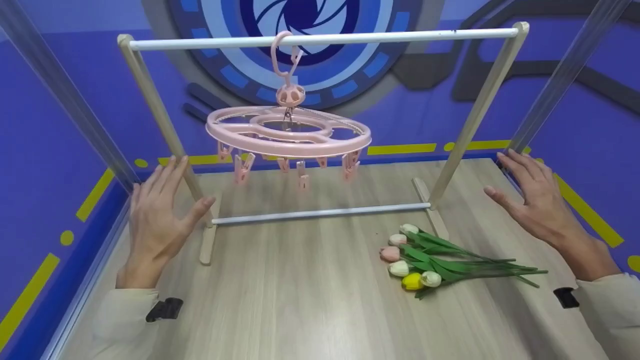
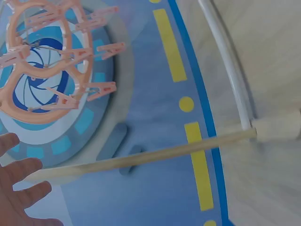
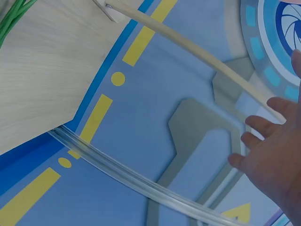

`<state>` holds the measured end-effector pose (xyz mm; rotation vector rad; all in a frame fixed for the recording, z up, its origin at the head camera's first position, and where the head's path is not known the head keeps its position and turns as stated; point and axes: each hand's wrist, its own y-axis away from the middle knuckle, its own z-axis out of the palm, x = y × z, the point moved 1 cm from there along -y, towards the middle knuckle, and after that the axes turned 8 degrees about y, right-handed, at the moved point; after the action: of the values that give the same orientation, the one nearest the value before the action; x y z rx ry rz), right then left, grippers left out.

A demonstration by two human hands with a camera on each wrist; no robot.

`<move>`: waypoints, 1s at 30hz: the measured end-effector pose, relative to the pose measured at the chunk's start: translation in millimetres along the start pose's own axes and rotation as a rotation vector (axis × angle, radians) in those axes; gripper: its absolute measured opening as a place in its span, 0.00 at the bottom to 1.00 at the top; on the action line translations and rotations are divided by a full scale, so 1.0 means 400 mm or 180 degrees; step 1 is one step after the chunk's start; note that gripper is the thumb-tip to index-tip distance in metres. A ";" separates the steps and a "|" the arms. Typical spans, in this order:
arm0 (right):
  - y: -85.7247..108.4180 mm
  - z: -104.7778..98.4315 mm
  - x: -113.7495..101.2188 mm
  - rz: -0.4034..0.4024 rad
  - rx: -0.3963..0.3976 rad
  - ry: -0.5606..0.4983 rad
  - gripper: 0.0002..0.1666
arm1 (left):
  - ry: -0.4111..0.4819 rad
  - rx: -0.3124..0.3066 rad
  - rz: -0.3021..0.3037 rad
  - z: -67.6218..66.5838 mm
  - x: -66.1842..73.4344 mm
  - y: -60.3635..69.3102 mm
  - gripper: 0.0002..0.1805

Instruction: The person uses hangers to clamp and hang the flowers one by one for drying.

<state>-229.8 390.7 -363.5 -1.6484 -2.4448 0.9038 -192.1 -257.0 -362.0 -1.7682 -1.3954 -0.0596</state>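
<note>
Nearest, well in front of the rack (image 1: 156, 105), pale sleeves (image 1: 125, 312) enter on either side of it, a black strap (image 1: 165, 309) at the left cuff. The wood-grain table (image 1: 300, 305) spreads in front of the rack and runs under it. In front of the rack's right foot (image 1: 437, 222) lies a bunch of tulips (image 1: 445, 265), white, pink and yellow heads toward the rack's middle, green stems pointing out past its right side. The left hand (image 1: 162, 215) is released, fingers extended and thumb spread, just beside the rack's left post; whether it touches the wood I cannot tell. The right hand (image 1: 542, 200) is likewise free, fingers extended and thumb apart, to the right of the rack's right post, its fingertips near a clear corner post (image 1: 565, 75). The rack's white lower bar (image 1: 320, 214) joins its feet; from its upper bar (image 1: 390, 38), left of centre, a pink hanger (image 1: 290, 149) hangs by its hook (image 1: 275, 55), the oval ring tilted slightly and its pegs (image 1: 242, 170) dangling below. Farthest, behind the rack, stands a blue-purple wall (image 1: 415, 125) with a round emblem (image 1: 300, 15) at its middle.
</note>
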 end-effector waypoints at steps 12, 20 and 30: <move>0.029 -0.004 0.003 0.0286 -0.0150 -0.0168 0.38 | 0.0989 0.0326 0.0078 0.014 0.004 -0.010 0.38; 0.054 0.027 0.025 0.0115 0.0000 -0.0107 0.35 | 0.1377 0.0040 -0.0293 0.027 0.029 -0.015 0.36; 0.093 0.052 0.050 0.0242 -0.0218 -0.0325 0.34 | 0.1901 -0.0149 -0.0420 0.050 0.048 -0.032 0.36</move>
<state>-215.0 408.4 -404.5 -1.7715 -2.5217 0.9467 -204.1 -229.5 -357.3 -1.5159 -1.0678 -0.6416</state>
